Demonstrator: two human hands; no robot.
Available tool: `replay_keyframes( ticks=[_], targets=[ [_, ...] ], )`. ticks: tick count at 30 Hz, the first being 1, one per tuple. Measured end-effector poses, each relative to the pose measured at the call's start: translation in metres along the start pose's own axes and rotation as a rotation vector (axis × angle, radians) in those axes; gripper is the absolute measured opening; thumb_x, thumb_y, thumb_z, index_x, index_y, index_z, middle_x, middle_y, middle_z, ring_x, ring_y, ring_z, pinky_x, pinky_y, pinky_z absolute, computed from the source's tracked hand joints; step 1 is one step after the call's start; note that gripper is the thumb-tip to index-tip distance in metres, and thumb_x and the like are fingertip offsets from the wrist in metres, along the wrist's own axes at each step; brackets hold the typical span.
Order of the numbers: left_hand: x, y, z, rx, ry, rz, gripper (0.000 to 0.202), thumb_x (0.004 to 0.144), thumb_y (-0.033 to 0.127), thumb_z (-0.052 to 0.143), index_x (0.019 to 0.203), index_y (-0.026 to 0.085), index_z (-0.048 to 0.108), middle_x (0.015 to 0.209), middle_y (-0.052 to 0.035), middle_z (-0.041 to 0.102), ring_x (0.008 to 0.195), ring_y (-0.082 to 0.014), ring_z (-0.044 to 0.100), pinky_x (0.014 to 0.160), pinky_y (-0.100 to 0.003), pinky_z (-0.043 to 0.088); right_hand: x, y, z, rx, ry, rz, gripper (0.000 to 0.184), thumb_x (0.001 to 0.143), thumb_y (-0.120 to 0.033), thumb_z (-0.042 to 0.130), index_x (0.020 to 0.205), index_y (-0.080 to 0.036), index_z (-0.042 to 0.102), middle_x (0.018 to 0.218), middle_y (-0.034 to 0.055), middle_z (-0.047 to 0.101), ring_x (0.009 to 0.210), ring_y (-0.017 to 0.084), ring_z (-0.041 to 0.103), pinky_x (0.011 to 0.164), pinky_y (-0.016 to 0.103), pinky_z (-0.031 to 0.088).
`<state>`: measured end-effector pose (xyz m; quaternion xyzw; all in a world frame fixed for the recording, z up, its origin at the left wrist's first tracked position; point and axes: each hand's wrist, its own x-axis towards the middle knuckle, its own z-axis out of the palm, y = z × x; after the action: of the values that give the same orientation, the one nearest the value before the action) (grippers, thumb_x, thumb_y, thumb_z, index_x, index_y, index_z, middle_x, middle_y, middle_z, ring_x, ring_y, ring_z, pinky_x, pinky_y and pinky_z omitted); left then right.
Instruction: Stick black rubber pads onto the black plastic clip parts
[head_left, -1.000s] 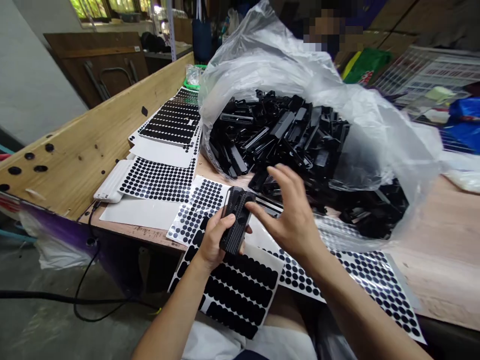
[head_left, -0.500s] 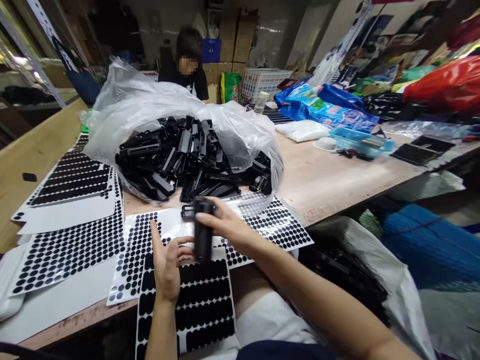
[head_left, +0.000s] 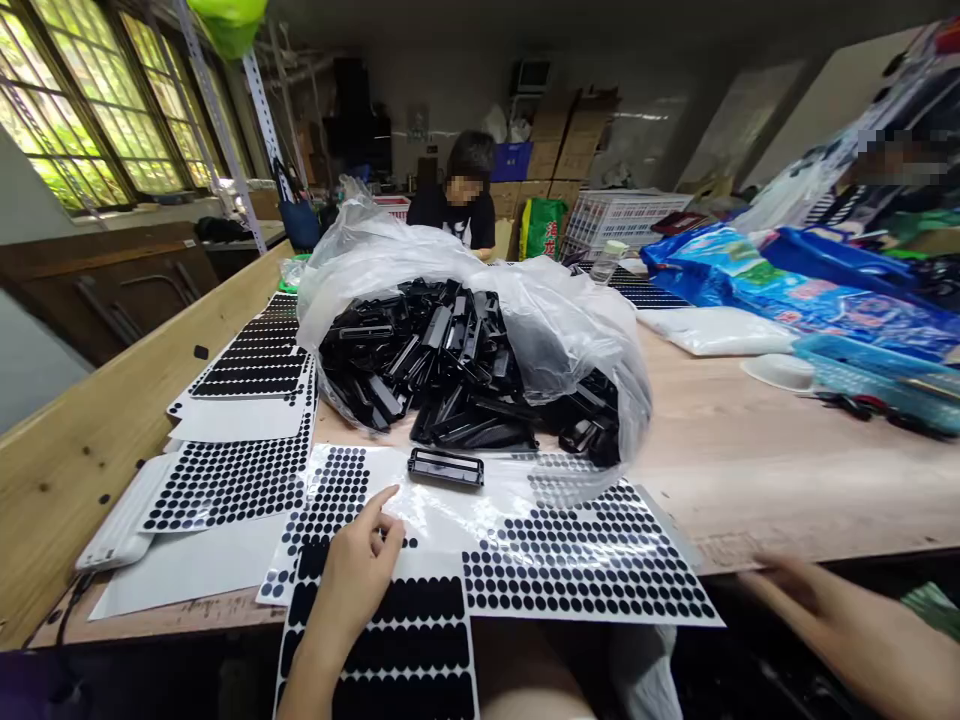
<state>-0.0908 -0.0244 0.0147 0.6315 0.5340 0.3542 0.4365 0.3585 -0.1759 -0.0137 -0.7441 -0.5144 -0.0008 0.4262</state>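
Table (head_left: pixel 712 440), far middle: bag (head_left: pixel 555 325) heaped with black parts (head_left: pixel 442 350), plenty seemingly left; lone part (head_left: pixel 446 467) lies nearer, on partly bare dot sheets (head_left: pixel 577 575). Left hand (head_left: pixel 360 565) nearby, fingers loosely bent, nothing visibly held; right hand (head_left: pixel 847 625) blurred at near right, grip can't be told.

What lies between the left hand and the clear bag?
One loose black part, plus a stretch of white sheet, lies between the left hand and the clear bag, in the head view.

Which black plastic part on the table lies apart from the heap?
The single part on the white sheet, nearest the left hand; the others lie heaped together.
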Motion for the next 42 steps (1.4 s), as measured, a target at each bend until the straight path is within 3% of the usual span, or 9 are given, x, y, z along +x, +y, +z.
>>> replay_keyframes(
  ticks=[3, 7, 10, 12, 23, 33, 37, 40, 42],
  targets=[
    [0.002, -0.011, 0.004, -0.08, 0.09, -0.007, 0.049, 0.09, 0.05, 0.064, 0.129, 0.021, 0.07, 0.085, -0.0026, 0.069, 0.055, -0.0143, 0.054, 0.057, -0.029, 0.045, 0.033, -0.085, 0.046, 0.013, -0.146, 0.036, 0.032, 0.087, -0.055, 0.067, 0.105, -0.03, 0.075, 0.083, 0.0088, 0.08, 0.065, 0.031, 0.075, 0.058, 0.044, 0.056],
    [0.006, -0.023, 0.002, -0.315, 0.105, -0.035, 0.043, 0.086, 0.05, 0.069, 0.114, 0.016, 0.071, 0.08, -0.003, 0.069, 0.054, -0.0128, 0.055, 0.054, -0.027, 0.046, 0.042, -0.175, 0.141, 0.242, -0.458, -0.464, 0.023, 0.097, -0.034, 0.057, 0.11, -0.021, 0.072, 0.1, 0.0113, 0.078, 0.092, 0.028, 0.074, 0.081, 0.045, 0.059],
    [0.006, -0.026, -0.005, -0.536, 0.204, -0.049, 0.042, 0.085, 0.051, 0.07, 0.108, 0.016, 0.068, 0.072, -0.0002, 0.066, 0.049, -0.0104, 0.053, 0.048, -0.024, 0.041, 0.018, -0.203, 0.197, 0.291, -0.549, -0.636, 0.018, 0.096, -0.023, 0.055, 0.098, -0.022, 0.073, 0.088, 0.0092, 0.076, 0.083, 0.025, 0.069, 0.078, 0.04, 0.056],
    [0.005, -0.025, -0.007, -0.611, 0.244, -0.047, 0.041, 0.084, 0.053, 0.07, 0.104, 0.016, 0.066, 0.068, 0.0011, 0.065, 0.046, -0.0098, 0.052, 0.047, -0.023, 0.039, 0.002, -0.205, 0.217, 0.291, -0.574, -0.696, 0.02, 0.097, -0.022, 0.054, 0.092, -0.022, 0.073, 0.082, 0.0082, 0.073, 0.077, 0.024, 0.066, 0.074, 0.039, 0.053],
    [-0.002, -0.026, 0.005, -0.474, 0.312, 0.023, 0.039, 0.078, 0.05, 0.065, 0.093, 0.015, 0.066, 0.061, 0.001, 0.062, 0.042, -0.01, 0.05, 0.044, -0.022, 0.033, -0.008, -0.196, 0.222, 0.25, -0.552, -0.788, 0.021, 0.098, -0.024, 0.051, 0.09, -0.021, 0.07, 0.079, 0.0071, 0.071, 0.078, 0.025, 0.068, 0.074, 0.038, 0.052],
    [0.003, -0.032, 0.018, -0.094, 0.383, 0.038, 0.017, 0.088, 0.021, 0.052, 0.094, 0.017, 0.067, 0.063, 0.0003, 0.062, 0.047, -0.0143, 0.055, 0.052, -0.028, 0.044, -0.016, -0.204, 0.219, 0.271, -0.576, -0.826, 0.026, 0.085, -0.037, 0.067, 0.065, -0.022, 0.059, 0.07, 0.0054, 0.068, 0.068, 0.025, 0.064, 0.067, 0.038, 0.049],
    [-0.006, -0.021, 0.011, 0.118, 0.482, 0.053, 0.02, 0.088, 0.016, 0.052, 0.097, 0.018, 0.069, 0.088, -0.0073, 0.072, 0.082, -0.0225, 0.068, 0.086, -0.037, 0.052, -0.016, -0.202, 0.225, 0.283, -0.576, -0.805, 0.033, 0.086, -0.046, 0.063, 0.062, -0.022, 0.059, 0.069, 0.0062, 0.07, 0.066, 0.025, 0.066, 0.066, 0.038, 0.05],
    [-0.02, -0.019, -0.002, 0.261, 0.604, 0.002, 0.028, 0.086, 0.014, 0.053, 0.11, 0.017, 0.069, 0.12, -0.0141, 0.067, 0.122, -0.0282, 0.059, 0.112, -0.041, 0.039, -0.015, -0.199, 0.229, 0.319, -0.594, -0.823, 0.045, 0.087, -0.057, 0.056, 0.058, -0.023, 0.058, 0.062, 0.0067, 0.069, 0.059, 0.024, 0.066, 0.059, 0.036, 0.05],
    [-0.031, -0.023, -0.012, 0.325, 0.637, -0.066, 0.042, 0.083, 0.017, 0.059, 0.124, 0.013, 0.065, 0.133, -0.0179, 0.06, 0.133, -0.0322, 0.05, 0.118, -0.045, 0.033, -0.013, -0.195, 0.232, 0.351, -0.62, -0.839, 0.052, 0.089, -0.063, 0.052, 0.056, -0.024, 0.058, 0.057, 0.006, 0.067, 0.052, 0.023, 0.064, 0.054, 0.034, 0.049]
  ],
)
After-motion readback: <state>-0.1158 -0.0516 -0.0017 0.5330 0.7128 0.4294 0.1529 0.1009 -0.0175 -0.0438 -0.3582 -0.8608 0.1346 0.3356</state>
